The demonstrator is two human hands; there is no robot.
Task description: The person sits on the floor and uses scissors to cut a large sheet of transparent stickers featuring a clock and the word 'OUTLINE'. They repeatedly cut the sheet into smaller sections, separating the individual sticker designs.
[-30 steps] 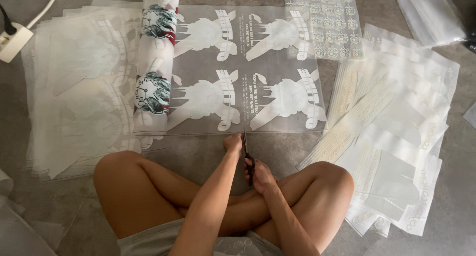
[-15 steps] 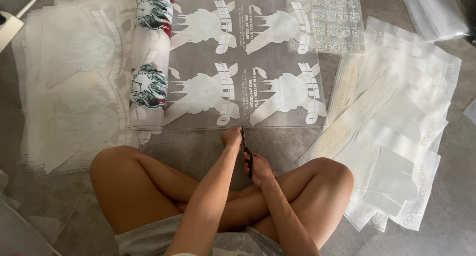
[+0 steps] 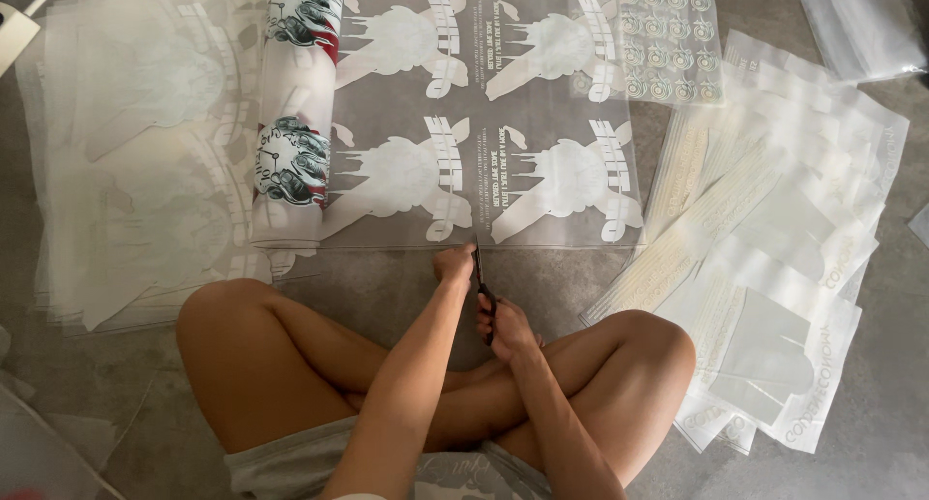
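A clear film sheet [image 3: 484,122] printed with white figures lies flat on the floor ahead of my crossed legs, unrolled from a roll [image 3: 295,113] with dark round designs at its left. My left hand [image 3: 453,264] presses on the sheet's near edge. Just right of it, my right hand [image 3: 503,326] grips black scissors [image 3: 481,282], whose blades point away from me and meet the sheet's near edge between two printed figures.
A pile of cut clear sheets [image 3: 135,161] lies at left. More cut sheets with pale prints [image 3: 774,268] fan out at right. A sheet of small round designs [image 3: 668,35] lies at the far right top. A white object [image 3: 14,30] sits top left.
The view has shifted slightly. My hands and scissors have edged forward to the sheet's near edge; the blades now reach the film.
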